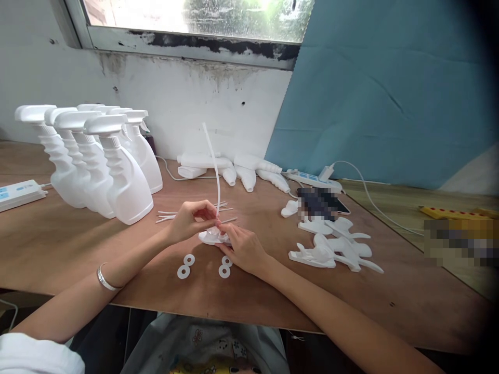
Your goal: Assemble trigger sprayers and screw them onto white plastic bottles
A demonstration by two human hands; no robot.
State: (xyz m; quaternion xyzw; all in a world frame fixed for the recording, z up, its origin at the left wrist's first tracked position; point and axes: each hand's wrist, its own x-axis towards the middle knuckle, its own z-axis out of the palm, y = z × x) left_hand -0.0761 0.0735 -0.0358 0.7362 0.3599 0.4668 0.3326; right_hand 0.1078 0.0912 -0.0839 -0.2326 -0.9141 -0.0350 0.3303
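Note:
Between the fingertips of my left hand (197, 218) is the lower end of a thin white dip tube (215, 166), which stands up with a slight bend. Its foot meets a white spray head (210, 237) lying on the wooden table. My right hand (245, 246) grips that spray head from the right, its fingers covering part of it. Whether the tube sits inside the spray head is hidden by my fingers. Flat white washers (183, 271) lie in front of my hands, two at the left and two at the right (224, 271). More thin tubes (167, 214) lie behind my left hand.
Assembled spray bottles (130, 187) stand at the left. Empty white bottles (245, 174) lie along the wall. Several loose spray heads (335, 244) are piled at the right, near a dark phone (331, 201). Power strips (315, 180) and a white cable (366, 189) lie near the edges.

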